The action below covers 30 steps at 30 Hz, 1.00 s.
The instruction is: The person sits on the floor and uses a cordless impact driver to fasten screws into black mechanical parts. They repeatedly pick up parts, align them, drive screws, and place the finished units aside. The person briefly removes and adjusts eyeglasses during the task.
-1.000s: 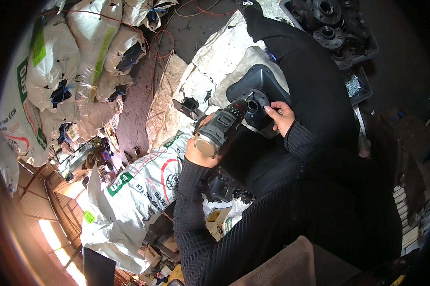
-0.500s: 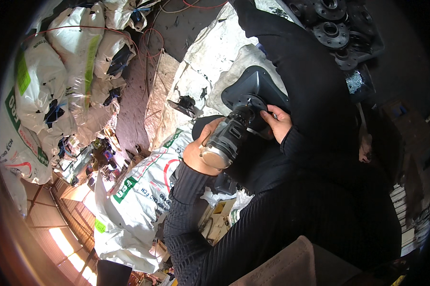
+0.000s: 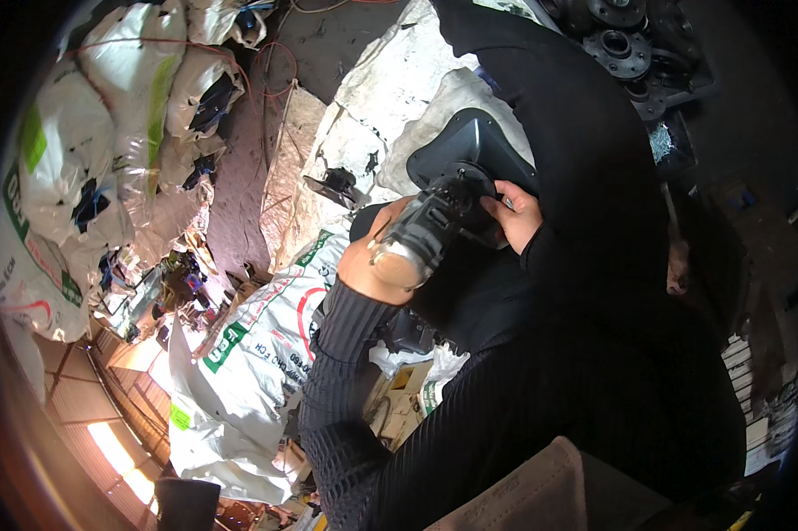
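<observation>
While the left hand (image 3: pixel 362 264) wraps tightly around a grey power drill (image 3: pixel 421 234), its nose aimed at a black flanged part (image 3: pixel 478 146), the right hand (image 3: pixel 521 215) sits at that part's round flange, thumb and fingers nearly together; whether they pinch something cannot be told. The part lies beside a black-clad leg (image 3: pixel 576 97), over pale sheeting (image 3: pixel 372 97). Beyond the leg are dark round flanges (image 3: pixel 626 67); stuffed white sacks (image 3: pixel 124 71) lie far left.

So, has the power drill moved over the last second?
Yes. Against the black square base on the pale sheet, the power drill has shifted rightward in the view; its nose now hides more of the round flange.
</observation>
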Each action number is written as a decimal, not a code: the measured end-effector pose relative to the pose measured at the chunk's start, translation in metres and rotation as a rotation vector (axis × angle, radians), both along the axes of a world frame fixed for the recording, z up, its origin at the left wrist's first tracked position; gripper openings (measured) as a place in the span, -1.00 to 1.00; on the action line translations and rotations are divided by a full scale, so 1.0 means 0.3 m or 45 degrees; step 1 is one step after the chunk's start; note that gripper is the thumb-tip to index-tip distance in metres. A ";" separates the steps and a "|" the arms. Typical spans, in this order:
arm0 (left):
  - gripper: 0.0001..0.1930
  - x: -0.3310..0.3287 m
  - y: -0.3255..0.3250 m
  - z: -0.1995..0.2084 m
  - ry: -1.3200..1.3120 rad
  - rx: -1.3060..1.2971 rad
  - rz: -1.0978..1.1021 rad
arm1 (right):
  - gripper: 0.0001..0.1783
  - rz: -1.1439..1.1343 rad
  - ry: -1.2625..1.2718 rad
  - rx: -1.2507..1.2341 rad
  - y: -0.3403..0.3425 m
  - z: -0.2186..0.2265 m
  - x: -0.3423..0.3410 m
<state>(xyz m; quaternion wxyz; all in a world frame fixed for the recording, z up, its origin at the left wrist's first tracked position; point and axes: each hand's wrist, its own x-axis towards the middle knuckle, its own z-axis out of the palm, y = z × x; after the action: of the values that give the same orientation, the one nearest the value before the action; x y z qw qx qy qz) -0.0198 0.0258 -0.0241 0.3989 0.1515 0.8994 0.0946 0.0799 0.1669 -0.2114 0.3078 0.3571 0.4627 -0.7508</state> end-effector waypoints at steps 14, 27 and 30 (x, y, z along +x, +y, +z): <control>-0.23 0.667 -0.091 0.000 -0.210 0.410 0.564 | -0.65 -0.019 0.137 -0.045 0.014 0.013 -0.041; -0.62 0.359 -0.731 -0.313 0.667 1.774 1.904 | -0.59 0.708 0.647 -0.198 -0.514 0.416 -0.318; -0.57 0.258 -0.891 -0.486 0.846 0.746 2.026 | -0.56 0.642 0.573 -0.140 -0.415 0.360 -0.330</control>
<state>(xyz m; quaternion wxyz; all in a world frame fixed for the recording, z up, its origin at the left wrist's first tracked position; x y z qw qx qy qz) 0.0576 -0.2414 -0.1698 -0.1182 -0.3992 0.7471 0.5182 -0.0192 0.0423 -0.1035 0.3929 0.0398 0.5515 -0.7348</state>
